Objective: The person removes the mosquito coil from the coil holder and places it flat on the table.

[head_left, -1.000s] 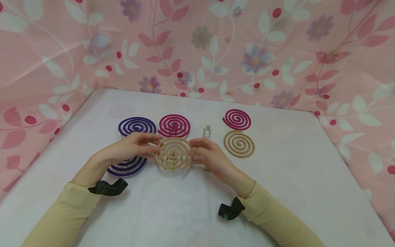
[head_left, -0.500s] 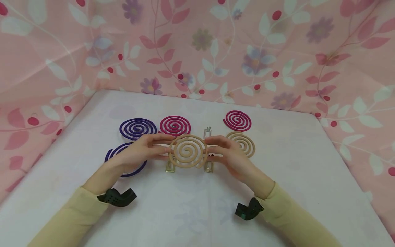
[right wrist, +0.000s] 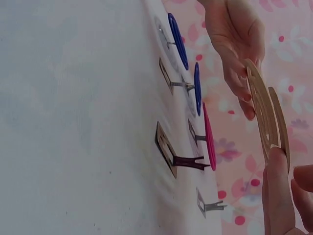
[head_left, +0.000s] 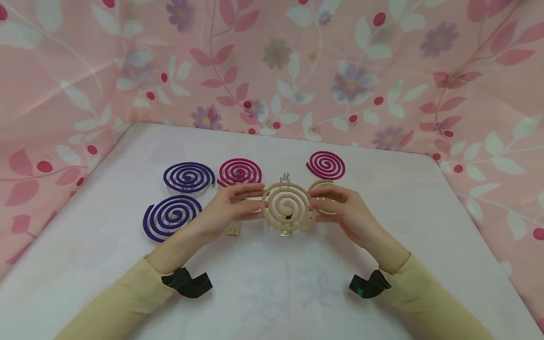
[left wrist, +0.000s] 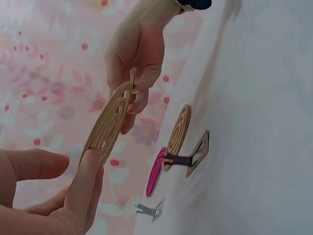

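My left hand [head_left: 223, 207] and right hand [head_left: 346, 208] hold a tan mosquito coil [head_left: 287, 205] by its opposite edges, raised off the table. In the head view it overlaps a small metal coil stand [head_left: 286, 233], whose upright is dark in the left wrist view. Both wrist views show the coil [left wrist: 108, 125] tilted, apart from that stand [right wrist: 166, 149], with fingertips at its rim. A second tan coil [head_left: 319, 185] lies partly hidden behind my right hand. Below my left fingers stands a gold-coloured stand [head_left: 233, 230].
Two dark purple coils [head_left: 189, 177] rest on stands at the left. A magenta coil [head_left: 240, 171] sits on a stand at the back middle, and another magenta coil [head_left: 326, 165] lies back right. A silver stand [head_left: 285, 178] is behind the held coil. White cloth [head_left: 272, 293] covers the table.
Both hands have carried the tan coil to the right, from over the gold-coloured stand to over the one beside it. The front purple coil is now less covered by my left arm.
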The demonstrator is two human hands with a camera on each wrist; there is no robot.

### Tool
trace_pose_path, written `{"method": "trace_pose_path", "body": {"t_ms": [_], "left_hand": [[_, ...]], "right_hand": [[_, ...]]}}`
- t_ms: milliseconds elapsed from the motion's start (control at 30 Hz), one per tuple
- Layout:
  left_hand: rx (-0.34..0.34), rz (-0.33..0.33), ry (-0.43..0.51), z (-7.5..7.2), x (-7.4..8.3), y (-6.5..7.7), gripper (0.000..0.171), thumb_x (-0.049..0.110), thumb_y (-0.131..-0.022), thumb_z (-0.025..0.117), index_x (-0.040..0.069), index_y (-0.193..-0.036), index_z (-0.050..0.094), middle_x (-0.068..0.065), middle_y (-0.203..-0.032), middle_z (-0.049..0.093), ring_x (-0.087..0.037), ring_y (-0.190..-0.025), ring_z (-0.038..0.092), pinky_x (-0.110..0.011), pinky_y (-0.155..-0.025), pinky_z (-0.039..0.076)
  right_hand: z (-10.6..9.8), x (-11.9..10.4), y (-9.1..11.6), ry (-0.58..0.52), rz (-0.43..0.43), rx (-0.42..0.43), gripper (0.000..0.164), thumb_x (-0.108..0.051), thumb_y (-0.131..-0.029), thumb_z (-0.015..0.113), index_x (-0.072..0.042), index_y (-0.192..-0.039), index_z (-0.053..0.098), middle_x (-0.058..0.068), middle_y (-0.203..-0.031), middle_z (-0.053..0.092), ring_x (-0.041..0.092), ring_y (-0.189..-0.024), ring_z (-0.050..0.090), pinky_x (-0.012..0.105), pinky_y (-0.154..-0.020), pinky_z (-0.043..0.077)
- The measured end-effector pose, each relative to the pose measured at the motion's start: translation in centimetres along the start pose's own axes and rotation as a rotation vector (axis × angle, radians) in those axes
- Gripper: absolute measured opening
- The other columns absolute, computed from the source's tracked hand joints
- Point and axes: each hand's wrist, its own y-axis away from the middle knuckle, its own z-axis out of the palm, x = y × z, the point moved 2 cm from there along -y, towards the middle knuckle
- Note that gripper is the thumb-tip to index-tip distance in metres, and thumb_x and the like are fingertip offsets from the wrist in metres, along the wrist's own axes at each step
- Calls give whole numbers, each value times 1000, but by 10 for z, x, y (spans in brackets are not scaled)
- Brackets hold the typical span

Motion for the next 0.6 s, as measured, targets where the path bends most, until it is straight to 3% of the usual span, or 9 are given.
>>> {"method": "trace_pose_path", "body": {"t_ms": [167,367,600], "left_hand": [[38,8,67,24,-3,-11,50,-3,-98,56,-7,-146,41,-26,-146,48,-23,-116,65,-40,-93,56],[91,49,103,50,-2,-22,45,-3,-99,55,-5,-143,46,-24,-143,52,-30,-122,62,-41,-93,56],[101,85,122,73,3,-34,37,1,-101,53,-3,-138,51,-20,-139,56,-32,-124,60,-42,-93,57]], "right_hand": [[-21,-1,6,-29,-16,33,21,-9,-96,66,-4,-117,69,0,-113,69,14,-97,69,41,-82,61],[-47,-5,15,-30,-39,92,22,-9,-95,67,-3,-117,67,-1,-106,72,12,-95,69,38,-77,62],[-70,-10,22,-71,-87,101,16,-7,-97,64,-5,-112,69,0,-102,74,11,-90,70,37,-76,63]]}}
